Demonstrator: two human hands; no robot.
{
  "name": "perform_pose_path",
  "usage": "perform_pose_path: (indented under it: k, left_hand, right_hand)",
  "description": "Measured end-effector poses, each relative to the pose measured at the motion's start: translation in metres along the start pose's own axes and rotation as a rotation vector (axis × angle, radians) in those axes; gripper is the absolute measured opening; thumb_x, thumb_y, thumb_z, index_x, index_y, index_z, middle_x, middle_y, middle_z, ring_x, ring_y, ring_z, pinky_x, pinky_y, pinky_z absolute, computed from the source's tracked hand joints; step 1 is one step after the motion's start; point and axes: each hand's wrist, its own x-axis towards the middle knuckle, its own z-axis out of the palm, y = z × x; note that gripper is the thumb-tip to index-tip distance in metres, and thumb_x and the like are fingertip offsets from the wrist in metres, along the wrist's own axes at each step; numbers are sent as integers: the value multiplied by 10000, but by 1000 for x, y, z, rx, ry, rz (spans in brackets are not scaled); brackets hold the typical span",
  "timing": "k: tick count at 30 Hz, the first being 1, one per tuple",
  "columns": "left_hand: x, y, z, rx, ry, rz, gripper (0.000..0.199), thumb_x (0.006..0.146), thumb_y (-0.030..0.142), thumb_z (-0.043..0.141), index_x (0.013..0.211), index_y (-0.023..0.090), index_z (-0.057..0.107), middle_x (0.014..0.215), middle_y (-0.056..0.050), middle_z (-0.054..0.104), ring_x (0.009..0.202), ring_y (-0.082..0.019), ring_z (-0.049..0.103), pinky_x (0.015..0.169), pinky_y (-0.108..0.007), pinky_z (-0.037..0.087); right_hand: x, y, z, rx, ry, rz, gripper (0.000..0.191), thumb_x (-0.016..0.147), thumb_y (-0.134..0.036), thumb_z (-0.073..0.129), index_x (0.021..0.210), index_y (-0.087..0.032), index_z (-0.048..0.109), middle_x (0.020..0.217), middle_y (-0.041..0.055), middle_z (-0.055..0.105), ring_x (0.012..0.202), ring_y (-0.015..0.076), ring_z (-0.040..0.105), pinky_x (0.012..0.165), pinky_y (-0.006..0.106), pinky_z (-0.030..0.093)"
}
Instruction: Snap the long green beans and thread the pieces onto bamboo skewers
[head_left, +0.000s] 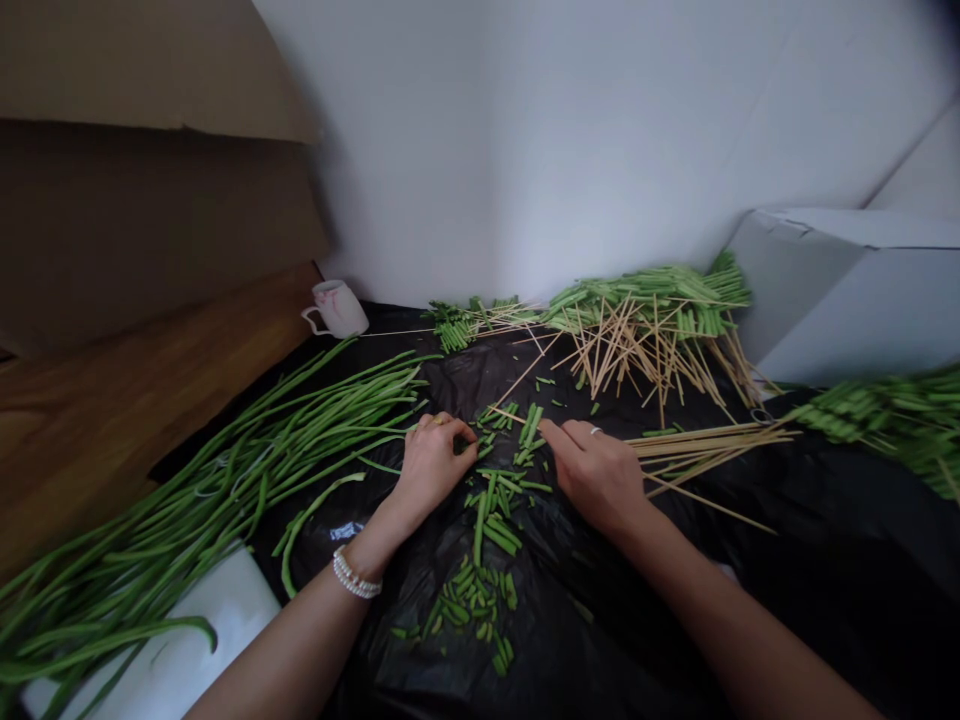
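My right hand (596,468) is closed around a thin wooden skewer (514,415), whose tip points left past the cut green bean pieces. Opposite it, my left hand (436,458) has curled fingers, thumb and forefinger drawn close together beside the pieces; what they pinch, if anything, is hidden. Between the two hands lie loose short lengths of green bean (529,430). Smaller bean scraps (469,598) are scattered nearer to me. A bundle of long whole green beans (300,440) stretches along the left. Just behind my right hand, loose bare skewers (705,445) lie in a bunch.
Filled bean skewers (645,295) are heaped at the back, with more (892,415) at the right. A white mug (337,308) stands at the back left. Black plastic sheeting (600,640) covers the surface. A cardboard box (150,190) and a white box (862,290) flank the space.
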Motion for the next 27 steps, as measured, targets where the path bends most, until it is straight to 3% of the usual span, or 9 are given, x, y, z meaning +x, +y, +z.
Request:
perform_pose_path:
  k: [4, 7, 10, 15, 19, 27]
  left_hand:
    - [3, 2, -5, -213, 82, -11, 62, 786, 222, 648, 795, 224, 709, 844, -47, 699, 888, -243, 552, 811, -349, 391]
    - [5, 4, -7, -557, 130, -90, 125, 769, 256, 702, 882, 222, 745, 823, -39, 717, 814, -211, 594, 787, -315, 421]
    - [6, 5, -5, -947, 61, -249, 279, 717, 319, 776, 965, 191, 766, 862, -54, 738, 769, -175, 620, 756, -280, 452]
    - [7, 7, -4, -1443, -88, -456, 330, 622, 320, 861, 887, 142, 778, 846, -64, 735, 736, -110, 614, 721, -222, 481]
    - [8, 8, -6, -1581, -114, -516, 335, 583, 256, 889, 871, 126, 776, 826, -57, 728, 689, -81, 609, 681, -189, 497]
    - [7, 7, -4, -1650, -133, -533, 305, 608, 207, 879, 875, 106, 772, 817, -67, 730, 668, -78, 620, 663, -176, 520]
  right_hand:
    - [1, -1, -1, 7, 2, -4, 259, 895, -97, 484, 1043, -144, 691, 711, 24, 593, 675, 156, 487, 611, 285, 329]
    - [0, -2, 0, 14, -9, -6, 261, 899, -99, 479, 1050, -145, 688, 714, 24, 591, 678, 157, 485, 607, 284, 328]
    - [-1, -3, 0, 16, -27, -13, 265, 903, -101, 476, 1063, -145, 683, 724, 27, 594, 686, 159, 484, 610, 285, 331]
    - [0, -5, 0, 25, -8, -31, 260, 913, -103, 474, 1060, -143, 686, 712, 25, 589, 685, 158, 486, 622, 287, 332]
    - [0, -5, 0, 31, -13, -38, 272, 898, -80, 473, 1056, -143, 686, 714, 24, 586, 683, 161, 487, 617, 295, 330]
    - [0, -6, 0, 41, -26, -37, 262, 912, -88, 473, 1047, -145, 689, 711, 22, 577, 686, 163, 486, 630, 296, 331]
